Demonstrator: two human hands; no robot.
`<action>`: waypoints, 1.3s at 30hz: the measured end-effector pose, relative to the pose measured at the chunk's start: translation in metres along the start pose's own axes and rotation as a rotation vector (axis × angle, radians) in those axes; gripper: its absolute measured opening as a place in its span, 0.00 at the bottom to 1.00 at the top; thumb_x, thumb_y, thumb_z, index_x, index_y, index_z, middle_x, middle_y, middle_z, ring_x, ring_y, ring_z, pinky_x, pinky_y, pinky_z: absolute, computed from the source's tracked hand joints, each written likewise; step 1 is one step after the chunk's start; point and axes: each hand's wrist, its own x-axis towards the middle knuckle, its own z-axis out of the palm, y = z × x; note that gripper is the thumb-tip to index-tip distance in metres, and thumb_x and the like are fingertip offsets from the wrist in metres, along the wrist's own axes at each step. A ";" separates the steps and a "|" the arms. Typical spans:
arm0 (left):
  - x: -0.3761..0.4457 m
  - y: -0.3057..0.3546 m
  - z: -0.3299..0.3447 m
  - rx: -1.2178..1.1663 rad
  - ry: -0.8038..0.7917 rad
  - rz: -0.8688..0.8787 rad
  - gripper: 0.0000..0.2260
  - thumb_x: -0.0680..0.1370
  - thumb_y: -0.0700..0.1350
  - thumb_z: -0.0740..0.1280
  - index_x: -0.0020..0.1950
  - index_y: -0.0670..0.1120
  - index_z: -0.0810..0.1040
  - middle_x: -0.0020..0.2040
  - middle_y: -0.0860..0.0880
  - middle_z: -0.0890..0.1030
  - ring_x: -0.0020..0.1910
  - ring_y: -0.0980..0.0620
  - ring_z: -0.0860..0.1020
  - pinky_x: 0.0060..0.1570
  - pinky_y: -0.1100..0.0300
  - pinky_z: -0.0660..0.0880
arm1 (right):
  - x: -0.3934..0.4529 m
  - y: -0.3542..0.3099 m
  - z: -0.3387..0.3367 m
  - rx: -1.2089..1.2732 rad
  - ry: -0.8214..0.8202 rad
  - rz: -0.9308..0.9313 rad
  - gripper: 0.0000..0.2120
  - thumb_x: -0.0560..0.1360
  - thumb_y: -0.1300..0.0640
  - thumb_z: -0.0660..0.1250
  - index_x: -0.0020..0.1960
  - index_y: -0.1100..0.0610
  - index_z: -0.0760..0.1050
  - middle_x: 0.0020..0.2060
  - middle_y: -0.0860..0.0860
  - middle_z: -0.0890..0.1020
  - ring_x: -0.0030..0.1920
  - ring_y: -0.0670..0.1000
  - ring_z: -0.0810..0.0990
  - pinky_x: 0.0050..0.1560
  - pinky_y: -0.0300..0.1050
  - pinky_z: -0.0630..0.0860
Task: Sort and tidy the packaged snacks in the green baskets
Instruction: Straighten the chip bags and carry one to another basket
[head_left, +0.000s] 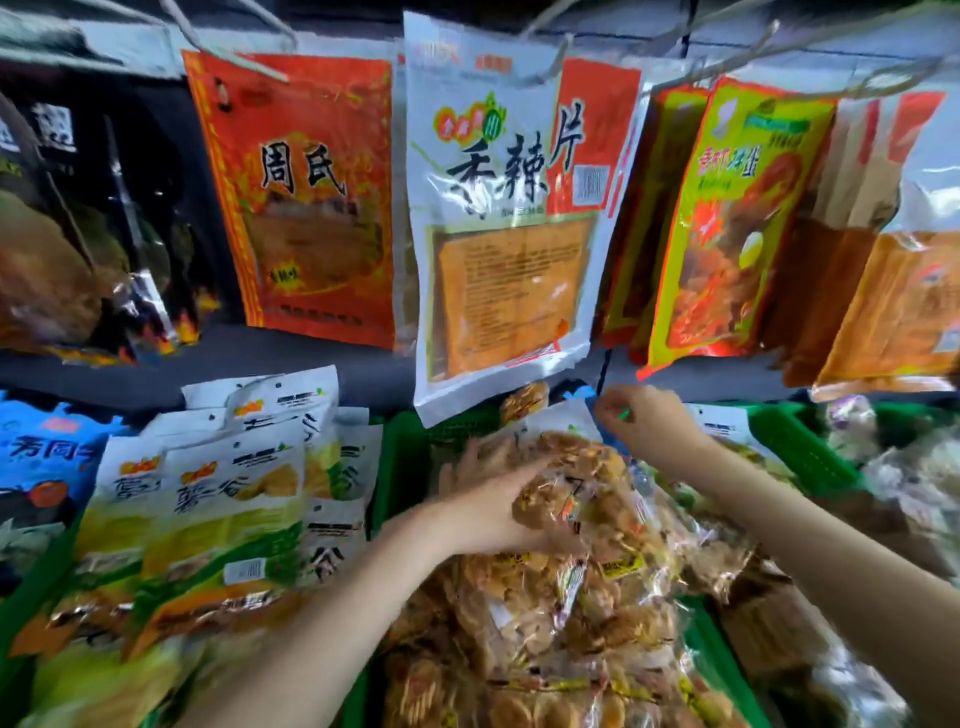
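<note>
A green basket (400, 457) in the middle holds several clear bags of round brown crackers (561, 613). My left hand (488, 499) grips the top cracker bag (576, 478) from its left side, fingers curled round its edge. My right hand (644, 415) reaches to the basket's back and pinches the top edge of the same bag, near a small blue tag (582, 392). The frame is blurred, so the fingertips are hard to make out.
Left of the basket lie several white, yellow and green snack bags (218, 499) and a blue bag (47, 457). Another green basket (800, 447) with pale packets stands at the right. Large spicy-snack packs (509, 208) hang on hooks just above the baskets.
</note>
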 end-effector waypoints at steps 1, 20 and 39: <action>0.004 0.005 0.004 0.041 -0.010 0.000 0.42 0.67 0.70 0.64 0.73 0.68 0.43 0.76 0.53 0.33 0.73 0.43 0.32 0.71 0.37 0.38 | 0.010 0.005 0.009 0.015 -0.078 0.035 0.12 0.79 0.52 0.60 0.50 0.61 0.74 0.41 0.55 0.79 0.41 0.56 0.76 0.36 0.45 0.67; -0.019 0.040 0.012 0.094 -0.124 -0.251 0.36 0.73 0.60 0.67 0.74 0.66 0.49 0.77 0.55 0.39 0.76 0.43 0.43 0.70 0.36 0.48 | 0.010 0.033 0.020 0.631 0.068 0.098 0.06 0.79 0.64 0.56 0.55 0.59 0.68 0.47 0.57 0.79 0.41 0.54 0.76 0.36 0.47 0.70; -0.013 0.078 0.026 0.154 0.230 -0.025 0.30 0.77 0.62 0.56 0.72 0.69 0.41 0.73 0.54 0.28 0.68 0.43 0.22 0.66 0.35 0.34 | -0.015 0.017 -0.018 0.304 -0.063 -0.002 0.15 0.80 0.61 0.54 0.35 0.54 0.66 0.31 0.51 0.71 0.35 0.54 0.71 0.31 0.44 0.63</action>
